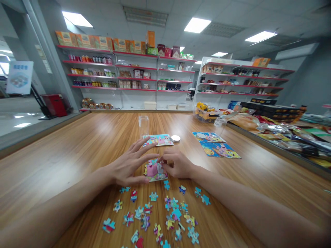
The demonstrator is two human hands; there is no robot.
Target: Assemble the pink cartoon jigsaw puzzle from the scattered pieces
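A partly assembled jigsaw puzzle (153, 171) with pink and white figures lies on the wooden table in front of me. My left hand (131, 163) is open, fingers spread over the puzzle's left side, thumb near its lower edge. At the upper right edge of the puzzle, my right hand (177, 163) pinches a puzzle piece, mostly covered by the fingertips. Several loose puzzle pieces (176, 214) are scattered on the near side of the table. Just beyond the hands lies a picture card (161, 140) with a similar pink figure.
A clear jar (143, 126) stands behind the card, with a round lid (175, 138) to its right. Two blue picture sheets (219, 150) lie farther right. A bin of yellow toys (207, 113) and packaged goods (284, 134) sit at the right; stocked shelves (137, 67) line the back.
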